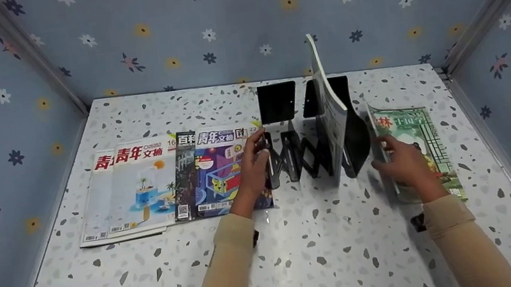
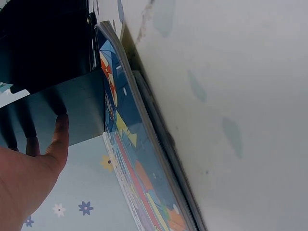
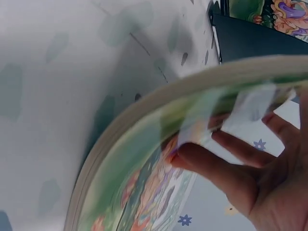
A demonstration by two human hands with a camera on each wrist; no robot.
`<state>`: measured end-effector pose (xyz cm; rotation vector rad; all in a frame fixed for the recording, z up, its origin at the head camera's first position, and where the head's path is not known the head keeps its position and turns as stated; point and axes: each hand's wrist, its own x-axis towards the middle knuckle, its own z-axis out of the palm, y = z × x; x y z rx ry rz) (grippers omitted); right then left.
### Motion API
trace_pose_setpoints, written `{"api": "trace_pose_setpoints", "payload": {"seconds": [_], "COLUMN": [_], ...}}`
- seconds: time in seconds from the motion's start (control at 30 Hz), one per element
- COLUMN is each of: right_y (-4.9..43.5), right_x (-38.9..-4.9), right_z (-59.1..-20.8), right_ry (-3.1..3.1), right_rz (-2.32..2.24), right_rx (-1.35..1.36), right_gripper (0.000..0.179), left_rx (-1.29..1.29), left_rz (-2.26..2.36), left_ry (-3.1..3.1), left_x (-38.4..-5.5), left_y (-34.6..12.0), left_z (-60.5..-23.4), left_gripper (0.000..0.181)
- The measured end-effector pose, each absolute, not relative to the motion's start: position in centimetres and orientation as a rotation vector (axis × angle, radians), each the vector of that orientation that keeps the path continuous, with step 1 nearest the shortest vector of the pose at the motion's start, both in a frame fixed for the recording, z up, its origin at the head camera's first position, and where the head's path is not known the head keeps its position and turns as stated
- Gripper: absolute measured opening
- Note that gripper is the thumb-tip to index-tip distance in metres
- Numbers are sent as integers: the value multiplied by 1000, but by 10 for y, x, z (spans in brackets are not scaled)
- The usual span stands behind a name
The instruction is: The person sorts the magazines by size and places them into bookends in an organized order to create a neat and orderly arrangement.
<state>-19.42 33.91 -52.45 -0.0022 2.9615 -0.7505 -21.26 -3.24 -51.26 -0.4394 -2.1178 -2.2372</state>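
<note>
We have the left hand (image 1: 253, 168) resting straight fingers on the left end of the black stand (image 1: 292, 156); the right hand (image 1: 408, 163) appears to pinch the raised left edge of the green magazine (image 1: 438, 146), right of the stand. Its cover bows, so a loose pinch could let it spring flat. A sideways bump might topple the standing magazine (image 1: 334, 126) (tall for its plates), and a hard push could slide the concertina frame into the purple magazine (image 1: 211, 170), close by. We note a narrow gap rightward, more tabletop (image 1: 323, 255) in front.
</note>
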Motion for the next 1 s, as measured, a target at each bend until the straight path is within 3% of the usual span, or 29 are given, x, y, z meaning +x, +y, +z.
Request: {"api": "trace_pose_setpoints", "payload": {"seconds": [0.17, 0.43, 1.0], "right_y": [337, 333, 334], "right_x": [-196, -196, -183], "right_z": [-527, -525, -525], "right_ry": [3004, 3015, 3288], "right_rz": [-703, -689, -850], "right_rx": [16, 41, 67], "right_gripper": [60, 75, 67], "left_rx": [-454, -443, -427], "left_rz": [-2223, -2235, -2253], "left_ry": [-2132, -2112, -2115], "left_x": [-213, -212, -212], "left_y": [-32, -33, -33], "left_z": [-514, -513, -513], "left_gripper": [54, 54, 54]}}
